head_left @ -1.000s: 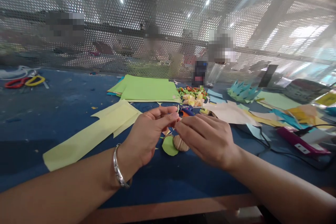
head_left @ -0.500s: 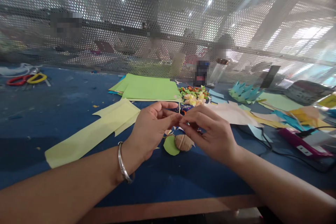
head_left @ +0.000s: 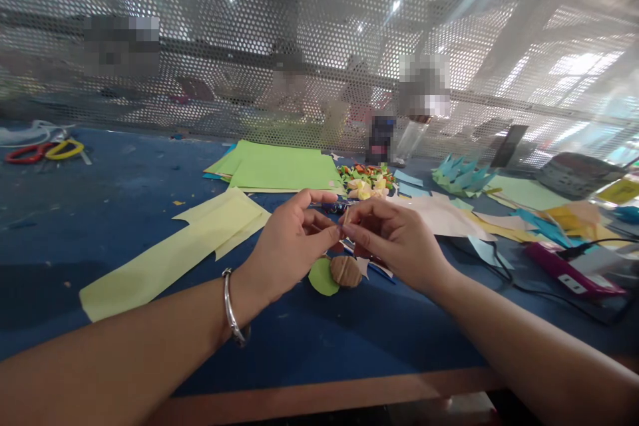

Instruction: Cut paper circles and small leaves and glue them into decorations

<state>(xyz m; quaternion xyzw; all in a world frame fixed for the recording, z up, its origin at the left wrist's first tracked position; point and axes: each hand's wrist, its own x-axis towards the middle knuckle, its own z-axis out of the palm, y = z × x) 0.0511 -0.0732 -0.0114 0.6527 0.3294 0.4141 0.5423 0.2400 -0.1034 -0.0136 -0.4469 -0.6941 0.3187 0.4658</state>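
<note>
Two hands (head_left: 289,239) (head_left: 404,239) pinch a strip (head_left: 346,215); table edge (head_left: 324,395) well apart.

Passage runs over the near tabletop (head_left: 299,346), while the mesh screen (head_left: 339,6) bars the far side.

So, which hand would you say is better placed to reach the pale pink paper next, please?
Probably the right hand: the pale pink paper lies just beyond it, whereas the left hand is farther off. Both seem occupied with a thin piece between them.
</note>
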